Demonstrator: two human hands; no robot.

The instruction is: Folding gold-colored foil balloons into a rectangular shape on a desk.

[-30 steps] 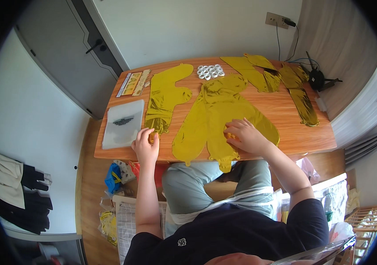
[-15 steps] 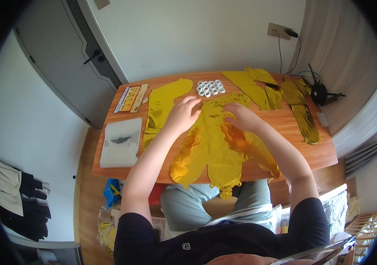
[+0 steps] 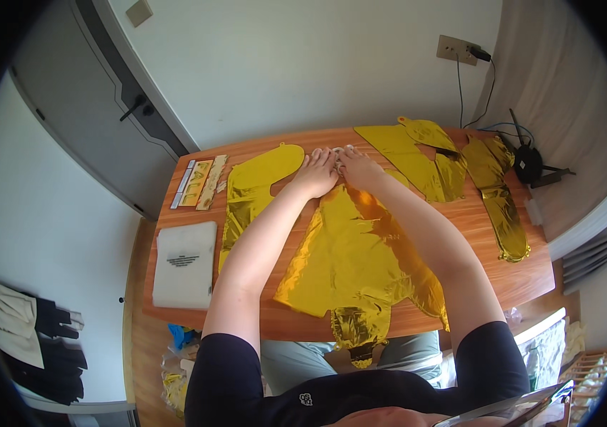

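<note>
Both of my hands reach to the back middle of the table, side by side over a cluster of small white rolls [image 3: 338, 151], most of which they cover. My left hand [image 3: 317, 173] lies with its fingers stretched forward onto the rolls' left side. My right hand [image 3: 358, 169] rests palm down at their right side, fingers extended. Neither hand visibly grips a roll. Beneath and between my forearms lies a flat gold foil balloon [image 3: 349, 249], creased, its narrow lower end hanging over the table's front edge toward my lap.
More flat gold foil balloons lie left [image 3: 268, 168], back right [image 3: 417, 156] and far right [image 3: 499, 206] on the wooden table [image 3: 250, 324]. A stack of clear plastic bags [image 3: 184, 274] and printed cards [image 3: 196, 183] sit at the left. A black router [image 3: 527, 165] stands by the right wall.
Both hands have moved forward from above the gold balloon onto the white rolls and lowered there. The balloon's upper part now lies partly under my right forearm. The view has tilted slightly.
</note>
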